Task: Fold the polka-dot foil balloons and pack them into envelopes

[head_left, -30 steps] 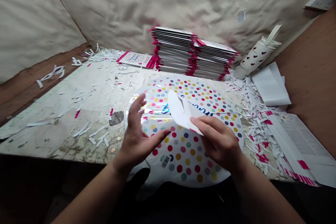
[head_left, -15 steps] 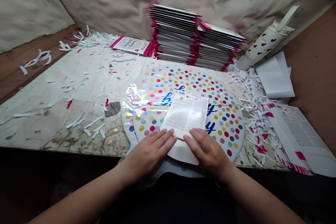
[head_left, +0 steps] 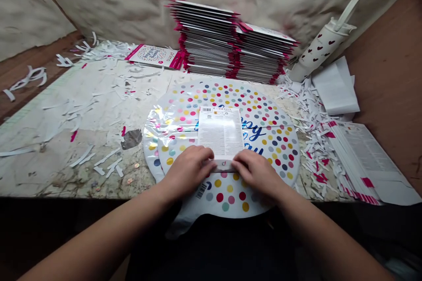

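A flat foil balloon (head_left: 283, 158) with coloured dots and blue "happy" lettering lies on the table before me. On its middle rests a white printed card (head_left: 220, 129) with a barcode and small text. Its bottom flap (head_left: 224, 165) is turned up and bears a small red mark. My left hand (head_left: 193, 164) pinches the lower left corner of the card, thumb and fingers on the flap. At the lower right corner my right hand (head_left: 253, 167) grips it the same way. The balloon's tail (head_left: 183, 221) hangs over the table's front edge.
Behind the balloon stand two stacks of pink-edged packets (head_left: 211, 39), with one more packet (head_left: 154, 56) to their left. A heart-patterned tumbler (head_left: 321, 48) leans at the back right. Folded cards (head_left: 372, 158) lie at the right, by paper scraps (head_left: 313, 140). More strips (head_left: 82, 156) litter the left.
The card's bottom flap, earlier hanging toward me, is now folded up. My hands have gone from lying flat on the card to pinching its lower edge. The view has shifted slightly.
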The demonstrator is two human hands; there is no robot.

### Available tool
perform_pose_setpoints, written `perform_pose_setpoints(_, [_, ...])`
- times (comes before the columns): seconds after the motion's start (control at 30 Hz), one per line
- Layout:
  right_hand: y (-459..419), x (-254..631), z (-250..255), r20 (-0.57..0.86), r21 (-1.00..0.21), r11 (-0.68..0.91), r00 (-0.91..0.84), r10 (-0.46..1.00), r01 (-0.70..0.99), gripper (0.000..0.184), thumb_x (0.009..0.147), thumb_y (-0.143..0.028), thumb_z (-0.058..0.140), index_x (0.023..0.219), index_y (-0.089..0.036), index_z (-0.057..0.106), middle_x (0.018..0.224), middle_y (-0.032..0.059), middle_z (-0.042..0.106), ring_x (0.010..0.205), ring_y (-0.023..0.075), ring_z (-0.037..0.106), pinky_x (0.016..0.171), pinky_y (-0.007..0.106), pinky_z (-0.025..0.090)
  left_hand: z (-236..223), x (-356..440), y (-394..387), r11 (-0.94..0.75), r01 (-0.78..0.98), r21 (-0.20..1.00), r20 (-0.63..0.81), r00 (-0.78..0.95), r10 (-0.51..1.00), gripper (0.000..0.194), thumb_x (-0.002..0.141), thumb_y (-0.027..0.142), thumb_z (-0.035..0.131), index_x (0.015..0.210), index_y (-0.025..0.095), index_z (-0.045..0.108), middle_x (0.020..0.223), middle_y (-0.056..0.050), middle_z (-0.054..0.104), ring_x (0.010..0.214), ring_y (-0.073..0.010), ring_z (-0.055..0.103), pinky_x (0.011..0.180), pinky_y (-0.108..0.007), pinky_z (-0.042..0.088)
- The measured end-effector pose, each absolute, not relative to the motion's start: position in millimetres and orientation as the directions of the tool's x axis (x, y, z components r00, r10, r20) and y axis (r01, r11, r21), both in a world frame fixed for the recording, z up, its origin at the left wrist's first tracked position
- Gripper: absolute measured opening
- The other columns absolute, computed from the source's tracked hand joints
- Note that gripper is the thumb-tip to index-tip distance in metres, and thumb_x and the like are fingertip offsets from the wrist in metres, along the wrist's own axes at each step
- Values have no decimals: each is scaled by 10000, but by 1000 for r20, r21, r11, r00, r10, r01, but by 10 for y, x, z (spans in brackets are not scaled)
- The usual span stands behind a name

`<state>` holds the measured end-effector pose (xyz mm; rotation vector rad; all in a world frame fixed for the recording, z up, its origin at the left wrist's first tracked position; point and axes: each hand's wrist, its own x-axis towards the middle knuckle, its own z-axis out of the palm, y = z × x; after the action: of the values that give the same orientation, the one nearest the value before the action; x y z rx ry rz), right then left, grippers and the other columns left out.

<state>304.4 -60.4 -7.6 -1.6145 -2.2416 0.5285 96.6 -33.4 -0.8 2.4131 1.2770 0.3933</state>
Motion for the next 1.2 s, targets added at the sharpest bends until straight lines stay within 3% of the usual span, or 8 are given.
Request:
perform_pose_setpoints(0.2, [-511, 2959, -21, 75, -132, 594, -589, 804, 794, 392, 824, -179, 541, 1213, -210, 513, 1309, 117, 491, 1180, 291, 464, 910, 444, 450, -3, 931, -103, -413, 763, 496, -65, 508, 859, 67, 801, 212, 492, 853, 196, 531, 854, -35, 568, 793, -203, 546, 679, -310, 432])
perform_pose_setpoints(0.33, [-513, 2843, 16, 36, 159, 653, -666, 745, 740, 401, 853, -94, 443, 1246, -138, 503, 1250, 198, 537, 1023, 323, 587, 702, 428, 543, 104, 827, -272, -353, 652, 671, 36, 447, 894, 124, 817, 237, 465, 877, 191, 564, 885, -41, 579, 784, -176, 550, 687, -278, 428])
perform_pose_setpoints(0.47, [-523, 2744, 140, 253, 259, 672, -720, 646, 694, 330, 876, -91, 388, 1137, -36, 582, 1119, 219, 619, 851, 278, 651, 606, 373, 557, 190, 844, -552, 217, 396, 892, -417, 539, 732, 342, 808, 472, 509, 678, 162, 571, 617, -21, 587, 535, -127, 521, 491, -223, 395])
perform_pose_setpoints(0.57, [-615, 2665, 180, 464, 225, 702, -708, 533, 676, 291, 868, -82, 425, 1073, -7, 616, 1048, 201, 658, 918, 262, 644, 723, 358, 560, 132, 892, -590, 568, -33, 822, -496, 449, 744, 379, 759, 512, 577, 783, 136, 618, 693, -52, 644, 574, -130, 573, 515, -215, 448])
perform_pose_setpoints(0.7, [-746, 2588, 121, 616, 157, 694, -619, 487, 703, 187, 827, -74, 527, 942, -37, 669, 911, 156, 707, 859, 238, 667, 724, 325, 569, 63, 942, -528, 555, -308, 773, -516, 205, 832, 278, 635, 310, 770, 787, 119, 636, 653, -28, 641, 558, -109, 581, 505, -182, 462])
perform_pose_setpoints(0.87, [-780, 2606, 122, 635, 42, 701, -561, 531, 712, 173, 815, -71, 550, 950, -34, 650, 913, 169, 702, 866, 250, 665, 734, 338, 564, 76, 992, -547, 687, -600, 410, -635, 353, 687, 102, 718, 210, 700, 767, 155, 629, 681, 1, 645, 630, -110, 603, 650, -244, 512])
perform_pose_setpoints(1.03, [-703, 2698, 168, 467, -512, 617, -409, 784, 597, 312, 846, -246, 559, 1133, -127, 540, 1013, 99, 670, 906, 171, 633, 799, 275, 533, 76, 942, -567, 521, -352, 777, -453, 261, 852, 173, 758, 303, 670, 763, 136, 624, 712, -29, 668, 658, -151, 630, 679, -280, 512])
perform_pose_setpoints(1.2, [-570, 2642, 109, 576, -510, 708, -418, 703, 488, 224, 856, -126, 465, 1034, -172, 595, 953, 89, 660, 874, 177, 605, 764, 313, 510, 94, 940, -609, 478, -219, 851, -395, 336, 855, 267, 783, 387, 619, 847, 128, 626, 724, -37, 666, 676, -176, 628, 675, -299, 498])
